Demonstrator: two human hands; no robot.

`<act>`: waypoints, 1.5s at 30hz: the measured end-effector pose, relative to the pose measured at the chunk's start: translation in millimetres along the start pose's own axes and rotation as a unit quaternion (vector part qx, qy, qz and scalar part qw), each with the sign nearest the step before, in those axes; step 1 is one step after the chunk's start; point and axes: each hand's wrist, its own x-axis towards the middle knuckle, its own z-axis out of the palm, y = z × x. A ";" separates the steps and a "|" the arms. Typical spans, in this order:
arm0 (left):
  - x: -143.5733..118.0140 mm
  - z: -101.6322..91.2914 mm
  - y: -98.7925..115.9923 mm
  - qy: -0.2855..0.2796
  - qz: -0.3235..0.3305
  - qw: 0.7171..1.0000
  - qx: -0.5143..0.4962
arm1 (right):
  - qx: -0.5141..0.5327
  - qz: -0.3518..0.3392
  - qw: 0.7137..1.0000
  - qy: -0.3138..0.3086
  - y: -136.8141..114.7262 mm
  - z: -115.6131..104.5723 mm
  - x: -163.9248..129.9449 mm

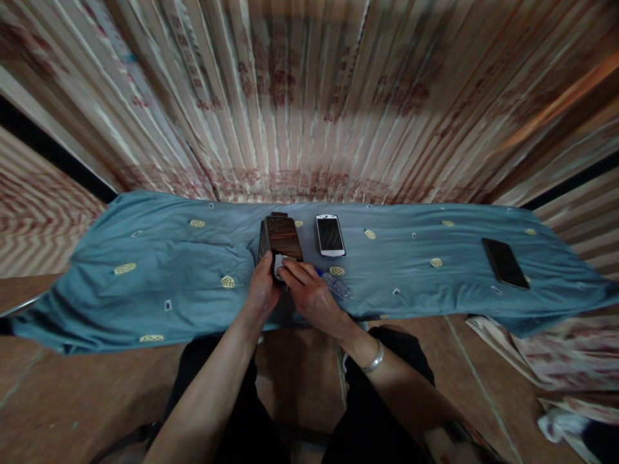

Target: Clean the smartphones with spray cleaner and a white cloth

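Note:
My left hand [264,283] is closed at the near edge of a glossy dark brown box-like thing [283,237], its thumb against a small grey-white piece [278,263]. From the right, my right hand [312,295] presses its bent fingers onto the same piece. Its kind is too small and too covered to tell. The brown thing lies on a blue-green cloth [178,258] with yellow patterns. Just right of it is a white smartphone [331,235], dark screen up. Beside my right hand lies a clear plastic bottle [339,287] with a blue cap, partly hidden by the fingers.
A dark flat phone-like slab [505,263] rests toward the right end of the cloth-covered surface. Pleated patterned curtains [309,116] hang behind and at both sides. My dark-trousered knees are under the near edge, above a brown tiled floor [300,374].

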 end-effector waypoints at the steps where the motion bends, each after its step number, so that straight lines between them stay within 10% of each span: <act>1: 0.9 -1.0 0.8 0.005 0.002 1.000 0.002 | 0.008 -0.001 1.000 -0.009 -0.8 0.3 -0.4; 45: -2.0 -13.7 -24.6 0.010 0.064 0.992 0.110 | -0.026 0.027 0.999 0.028 14.6 1.9 -0.6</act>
